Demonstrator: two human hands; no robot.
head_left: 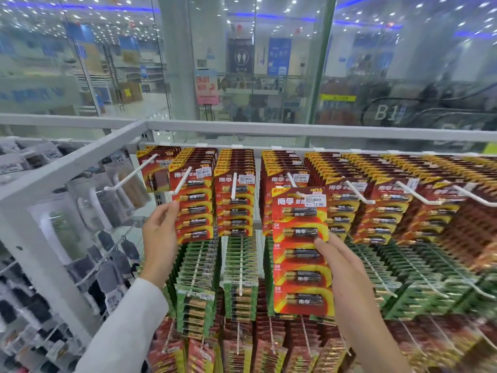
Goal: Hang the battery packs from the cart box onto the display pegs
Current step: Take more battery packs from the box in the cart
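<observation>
A person faces a white display rack (80, 162) in a shop, seen from their own head height. The right hand (340, 267) grips a long red battery pack (300, 254) at its right edge, fingers curled over the front, and holds it upright in front of the fourth top-row peg (291, 179). The pack's hang hole sits just below that peg's tip; whether it is threaded on cannot be told. The left hand (161, 232), with a white sleeve (129, 319) behind it, pinches the left edge of the front hung pack (193, 208) on the second peg (183, 181), seemingly to steady it. The two hands are well apart.

The top row of pegs carries thick stacks of red packs, most of them near full; the far-left peg (129, 173) holds only a few, pushed to the back. Rows of green packs (242, 265) hang below. The cart box is out of view, so how many packs remain cannot be judged. The work looks well advanced, with at least this pack left to slide home
</observation>
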